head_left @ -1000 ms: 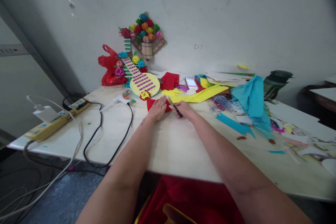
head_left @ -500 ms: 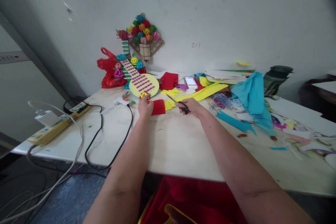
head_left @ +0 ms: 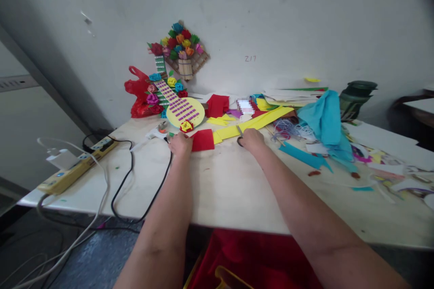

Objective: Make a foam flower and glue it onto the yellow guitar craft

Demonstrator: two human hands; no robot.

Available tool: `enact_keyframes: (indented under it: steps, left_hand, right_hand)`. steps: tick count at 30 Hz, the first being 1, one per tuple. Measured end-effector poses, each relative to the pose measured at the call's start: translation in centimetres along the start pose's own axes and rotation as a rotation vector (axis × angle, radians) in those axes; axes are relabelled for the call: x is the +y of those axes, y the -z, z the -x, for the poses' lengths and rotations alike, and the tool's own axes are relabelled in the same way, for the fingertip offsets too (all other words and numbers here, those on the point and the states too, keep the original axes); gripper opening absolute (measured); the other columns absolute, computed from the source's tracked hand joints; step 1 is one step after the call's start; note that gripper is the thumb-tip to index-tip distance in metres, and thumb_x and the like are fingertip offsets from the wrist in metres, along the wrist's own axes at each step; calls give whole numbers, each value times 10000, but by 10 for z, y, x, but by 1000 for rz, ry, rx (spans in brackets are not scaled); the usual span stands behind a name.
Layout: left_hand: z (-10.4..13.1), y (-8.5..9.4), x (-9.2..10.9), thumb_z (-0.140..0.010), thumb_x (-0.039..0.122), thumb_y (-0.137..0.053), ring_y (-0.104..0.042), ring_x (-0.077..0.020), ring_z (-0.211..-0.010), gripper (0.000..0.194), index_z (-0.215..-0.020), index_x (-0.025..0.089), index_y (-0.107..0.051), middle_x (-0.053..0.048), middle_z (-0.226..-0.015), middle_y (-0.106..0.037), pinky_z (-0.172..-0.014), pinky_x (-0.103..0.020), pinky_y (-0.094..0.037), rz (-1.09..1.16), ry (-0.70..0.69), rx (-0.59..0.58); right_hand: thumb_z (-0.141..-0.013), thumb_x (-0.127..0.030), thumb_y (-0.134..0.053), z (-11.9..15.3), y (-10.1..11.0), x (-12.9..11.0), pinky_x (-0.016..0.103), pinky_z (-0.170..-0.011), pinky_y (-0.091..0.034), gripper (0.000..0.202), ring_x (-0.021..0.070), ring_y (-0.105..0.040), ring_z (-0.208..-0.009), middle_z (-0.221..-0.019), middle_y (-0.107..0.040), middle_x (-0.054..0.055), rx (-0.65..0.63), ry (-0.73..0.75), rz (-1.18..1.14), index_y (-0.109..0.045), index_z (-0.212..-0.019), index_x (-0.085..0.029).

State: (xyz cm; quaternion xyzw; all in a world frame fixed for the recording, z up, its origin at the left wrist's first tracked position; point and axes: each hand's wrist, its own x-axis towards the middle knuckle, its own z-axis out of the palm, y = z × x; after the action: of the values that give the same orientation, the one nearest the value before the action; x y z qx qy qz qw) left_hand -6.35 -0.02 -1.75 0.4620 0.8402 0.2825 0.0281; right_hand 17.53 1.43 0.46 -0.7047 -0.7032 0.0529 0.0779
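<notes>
My left hand [head_left: 181, 145] lies low over the table with its fingers bunched at the left edge of a red crepe paper piece [head_left: 203, 140]; what it may pinch is hidden. In my right hand [head_left: 253, 139] are dark-handled scissors [head_left: 240, 132], their blades pointing up over a long yellow paper strip [head_left: 261, 122]. Just beyond the left hand, a red and yellow paper flower [head_left: 186, 126] rests on the lower end of a yellow guitar-shaped craft [head_left: 195, 110] with purple bars. A small green leaf [head_left: 171, 134] and a white glue gun [head_left: 156, 133] are left of that hand.
Paper flowers in a basket [head_left: 185, 68] and a red bag [head_left: 137, 86] stand at the wall. A yellow power strip [head_left: 77, 167] with trailing cords is at left. Blue paper [head_left: 322, 119], tangled string [head_left: 288, 129], scraps and a dark bottle [head_left: 356, 99] are at right.
My left hand has come off the red and yellow flower and moved nearer and left, leaving the flower on the guitar shape. The right hand with the scissors has shifted slightly right, blades turned more upward.
</notes>
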Motion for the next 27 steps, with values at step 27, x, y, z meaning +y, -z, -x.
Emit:
enact_keyframes:
  steps: [27]
  left_hand:
    - [5, -10, 10, -522, 359, -763, -472, -67, -452, 349, -628, 162, -494, 45, -520, -510, -438, -179, -372, 1372, -138, -362]
  right_hand:
    - [-684, -420, -551, -10, -39, -25, 233, -466, -222, 353, 80, -291, -460, -451, -297, -71, 146, 193, -872, -351, -496, -198]
